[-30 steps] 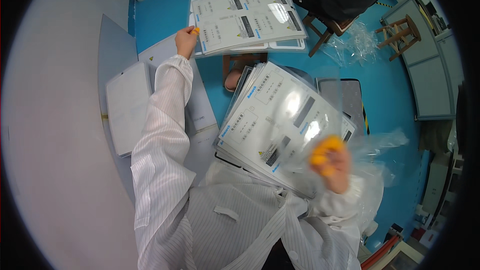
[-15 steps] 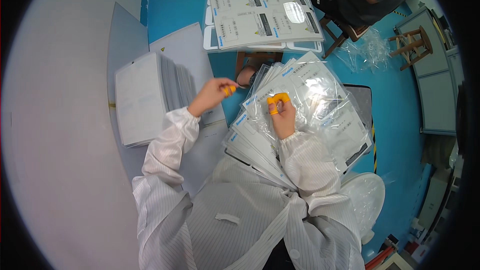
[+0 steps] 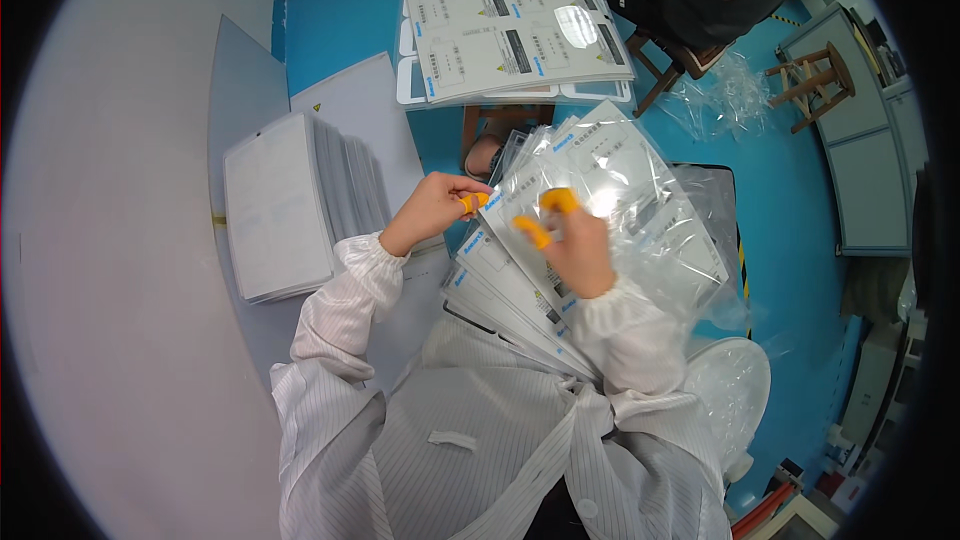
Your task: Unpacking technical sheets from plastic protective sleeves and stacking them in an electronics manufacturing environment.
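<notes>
A fanned pile of printed sheets (image 3: pixel 500 285) fills the centre; a neater printed stack (image 3: pixel 500 50) lies at 12 o'clock, a white stack (image 3: pixel 278 210) at 9. Work looks partway: clear film (image 3: pixel 655 230) lies loosely over the pile's top sheet (image 3: pixel 600 145), which seems unfinished, with more beneath. Crumpled film (image 3: pixel 720 90) lies at 2 o'clock on the floor. The left hand (image 3: pixel 432 210) seems to pinch the top sheet's 9 o'clock corner; the right hand (image 3: pixel 582 250), blurred, curls over it, grip unclear. Both wear orange finger covers (image 3: pixel 532 231).
</notes>
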Demonstrator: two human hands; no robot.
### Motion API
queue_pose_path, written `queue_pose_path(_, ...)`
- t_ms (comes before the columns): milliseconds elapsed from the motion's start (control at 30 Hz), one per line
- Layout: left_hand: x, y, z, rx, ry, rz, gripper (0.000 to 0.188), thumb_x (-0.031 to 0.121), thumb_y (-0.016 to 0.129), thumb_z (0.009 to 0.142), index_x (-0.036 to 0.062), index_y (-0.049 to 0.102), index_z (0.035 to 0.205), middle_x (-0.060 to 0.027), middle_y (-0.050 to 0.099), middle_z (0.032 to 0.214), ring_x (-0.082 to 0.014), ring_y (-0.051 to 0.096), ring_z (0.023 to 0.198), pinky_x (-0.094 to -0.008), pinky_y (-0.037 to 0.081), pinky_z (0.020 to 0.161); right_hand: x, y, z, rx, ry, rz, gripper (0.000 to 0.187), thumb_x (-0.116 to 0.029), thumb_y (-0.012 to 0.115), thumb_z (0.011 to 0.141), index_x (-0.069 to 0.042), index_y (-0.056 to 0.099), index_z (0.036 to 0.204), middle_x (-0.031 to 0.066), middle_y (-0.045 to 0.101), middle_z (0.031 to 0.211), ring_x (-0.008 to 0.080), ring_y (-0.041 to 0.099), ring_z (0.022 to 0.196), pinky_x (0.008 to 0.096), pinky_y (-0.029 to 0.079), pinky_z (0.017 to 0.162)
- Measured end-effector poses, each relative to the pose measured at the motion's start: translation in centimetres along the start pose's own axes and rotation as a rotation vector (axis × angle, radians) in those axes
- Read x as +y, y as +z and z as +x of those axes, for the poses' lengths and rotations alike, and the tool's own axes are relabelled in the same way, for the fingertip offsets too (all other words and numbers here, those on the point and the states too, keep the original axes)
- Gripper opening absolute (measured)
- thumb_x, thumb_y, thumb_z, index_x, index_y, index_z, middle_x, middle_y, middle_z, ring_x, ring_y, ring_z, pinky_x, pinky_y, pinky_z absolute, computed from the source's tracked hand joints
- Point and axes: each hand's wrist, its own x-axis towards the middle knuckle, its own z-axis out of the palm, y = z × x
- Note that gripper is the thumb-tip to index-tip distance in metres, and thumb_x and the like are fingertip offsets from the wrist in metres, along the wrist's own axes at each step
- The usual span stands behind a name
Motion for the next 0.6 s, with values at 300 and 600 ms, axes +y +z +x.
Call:
queue_pose_path(300,-0.1,0.4,-1.6,0.032,0.01,0.08,0.022,-0.001,0.057,0.078,-0.0044,0.064,0.098,-0.0036,0.063,0.076,-0.0037,0.054,0.067,-0.0183,0.044,0.061,1.9,5.7,-0.3,-0.087,0.38,0.13,0.039,-0.019,0.079,0.063,-0.002,0.053,0.087,0.0085,0.054,0.063,0.0224,0.056,0.056,0.0301,0.045,0.053)
queue_pose_path(600,-0.1,0.5,-1.7,0.076,0.027,0.195,0.018,0.002,0.058,0.08,-0.0044,0.064,0.096,-0.0032,0.063,0.075,-0.0041,0.053,0.066,-0.0185,0.044,0.06,1.5,6.8,-0.5,-0.172,0.356,0.194,0.042,-0.016,0.08,0.061,-0.001,0.053,0.089,0.0098,0.057,0.073,0.0235,0.057,0.066,0.0303,0.046,0.06)
